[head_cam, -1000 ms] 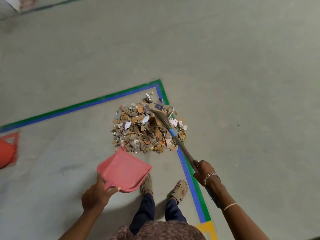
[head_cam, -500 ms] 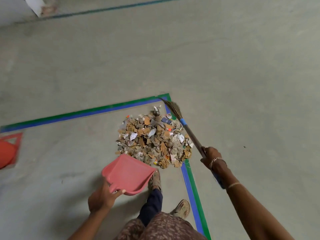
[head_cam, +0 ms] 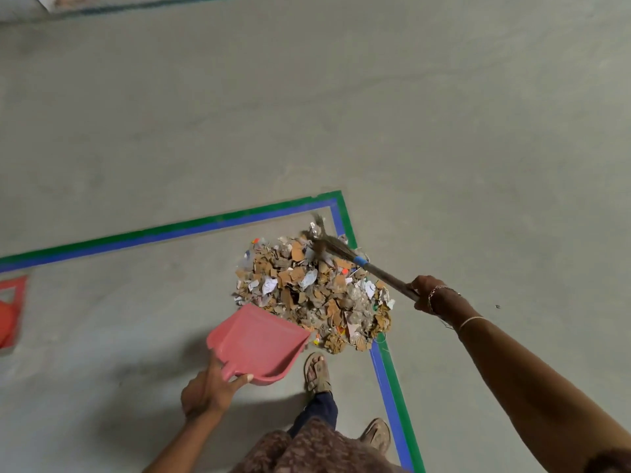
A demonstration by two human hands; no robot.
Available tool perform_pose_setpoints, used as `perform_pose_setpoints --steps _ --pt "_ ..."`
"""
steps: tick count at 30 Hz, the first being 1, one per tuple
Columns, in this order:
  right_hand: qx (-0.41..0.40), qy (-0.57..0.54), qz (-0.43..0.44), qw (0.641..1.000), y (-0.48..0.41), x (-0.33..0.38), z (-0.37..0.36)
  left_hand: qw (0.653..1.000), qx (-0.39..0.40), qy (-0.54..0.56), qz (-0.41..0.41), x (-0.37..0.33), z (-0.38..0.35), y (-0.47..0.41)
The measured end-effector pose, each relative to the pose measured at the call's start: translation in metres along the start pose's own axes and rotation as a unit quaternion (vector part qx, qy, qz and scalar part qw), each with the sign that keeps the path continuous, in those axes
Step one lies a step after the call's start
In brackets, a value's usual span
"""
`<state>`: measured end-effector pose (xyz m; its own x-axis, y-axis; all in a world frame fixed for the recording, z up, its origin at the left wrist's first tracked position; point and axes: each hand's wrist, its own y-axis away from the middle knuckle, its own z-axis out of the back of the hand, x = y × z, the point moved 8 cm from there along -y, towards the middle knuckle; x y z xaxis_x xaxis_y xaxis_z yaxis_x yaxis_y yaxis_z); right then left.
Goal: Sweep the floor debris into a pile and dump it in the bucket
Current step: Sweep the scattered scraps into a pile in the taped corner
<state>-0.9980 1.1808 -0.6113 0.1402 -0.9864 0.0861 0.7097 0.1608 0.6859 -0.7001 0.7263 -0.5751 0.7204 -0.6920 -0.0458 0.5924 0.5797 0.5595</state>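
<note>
Floor: plain grey concrete (head_cam: 444,131), with a green-and-blue tape line (head_cam: 170,230) turning a corner around the middle of the frame.
Debris pile (head_cam: 314,295): sits right inside that tape corner. It's mostly torn cardboard and paper scraps, and its lower right edge spills onto the tape.
Broom (head_cam: 345,250): bristle end is on the upper right of the pile, and the handle runs down-right.
Right hand (head_cam: 428,293): right of the pile, fingers wrapped round the broom handle, with a bracelet on the wrist.
Dustpan (head_cam: 259,339): pink, lower left of the pile, front lip touching the pile's edge.
Left hand (head_cam: 208,390): bottom centre-left, fingers curled round the dustpan's short handle.
Feet: one sandalled foot (head_cam: 317,372) is just below the pile, beside the dustpan.
Left edge: an orange thing (head_cam: 6,315) inside red tape, cut off by the frame, so I honestly can't tell what it is.
</note>
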Motion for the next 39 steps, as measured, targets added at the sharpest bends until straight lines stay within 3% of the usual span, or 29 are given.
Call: perform_pose_setpoints --steps 7,13,18,23,29,33,36,39 --pt "0.061 0.0 -0.003 0.998 0.101 -0.047 -0.052 0.999 0.022 0.042 -0.002 -0.009 -0.007 -0.045" --pt "-0.001 -0.149 -0.061 0.987 0.172 -0.072 -0.097 0.999 0.031 0.028 -0.02 -0.016 -0.01 -0.051" --pt "-0.057 -0.165 -0.094 0.98 0.166 -0.054 -0.107 0.998 0.032 0.05 -0.03 0.005 -0.05 -0.072" --pt "-0.013 -0.154 -0.14 0.978 0.149 -0.017 -0.14 0.998 0.004 0.028 -0.05 0.009 -0.015 -0.018" --pt "0.014 -0.23 -0.159 0.96 0.186 0.003 -0.213 0.998 -0.024 -0.011 -0.048 0.047 -0.01 0.025" --pt "-0.059 -0.349 -0.148 0.923 0.246 0.022 -0.273 0.995 -0.04 -0.052 -0.069 0.081 -0.007 0.047" --pt "-0.033 -0.428 -0.172 0.887 0.305 0.055 -0.326 0.995 -0.033 -0.071 -0.069 0.125 -0.01 0.063" --pt "0.003 -0.428 -0.225 0.875 0.329 0.074 -0.355 0.994 -0.047 -0.069 -0.072 0.164 -0.007 0.063"
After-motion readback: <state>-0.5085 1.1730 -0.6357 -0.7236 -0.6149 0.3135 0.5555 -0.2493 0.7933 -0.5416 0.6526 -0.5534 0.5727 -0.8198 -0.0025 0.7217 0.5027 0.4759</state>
